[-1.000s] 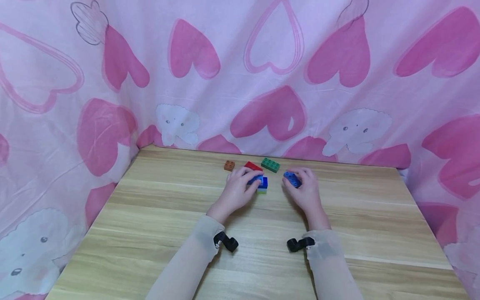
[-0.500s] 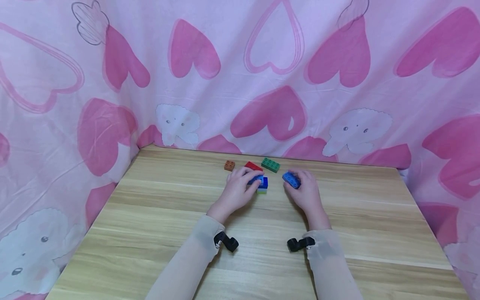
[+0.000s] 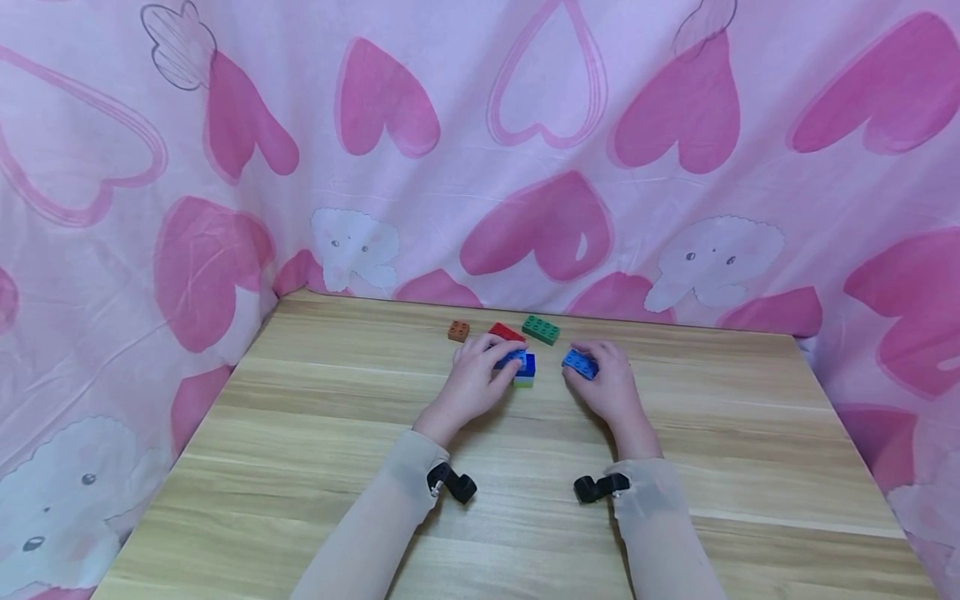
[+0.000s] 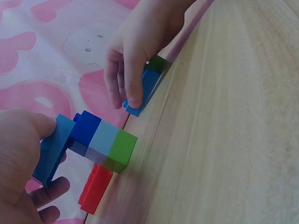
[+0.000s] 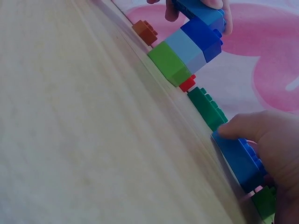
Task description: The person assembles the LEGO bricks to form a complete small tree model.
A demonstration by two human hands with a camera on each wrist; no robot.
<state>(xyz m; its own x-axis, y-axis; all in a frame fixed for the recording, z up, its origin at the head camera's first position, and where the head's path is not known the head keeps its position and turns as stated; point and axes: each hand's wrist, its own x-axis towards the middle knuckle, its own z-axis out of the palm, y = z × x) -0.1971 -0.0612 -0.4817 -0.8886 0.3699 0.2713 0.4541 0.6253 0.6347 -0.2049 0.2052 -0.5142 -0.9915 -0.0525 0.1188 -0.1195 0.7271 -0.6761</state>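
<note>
My left hand (image 3: 474, 379) pinches a long blue brick (image 4: 55, 144) between thumb and fingers. That brick sits across the top of a small stack: a dark blue brick (image 4: 86, 130), a light blue-grey brick (image 4: 103, 140) and a lime green brick (image 4: 123, 148) at the bottom. My right hand (image 3: 613, 382) holds another studded blue brick (image 3: 581, 363) at the table, thumb on its near side. Under the right palm, in the right wrist view, part of a green brick (image 5: 264, 201) shows; the head view hides it.
Behind the stack lie a red brick (image 3: 507, 332), a green studded brick (image 3: 541, 330) and a small orange-brown brick (image 3: 459, 331). The wooden table (image 3: 517, 517) ends at a pink heart-patterned curtain (image 3: 420, 217) at the back and sides.
My right hand has shifted the blue brick slightly left and toward me, turning it a little. The left hand and the stack have stayed in place.
</note>
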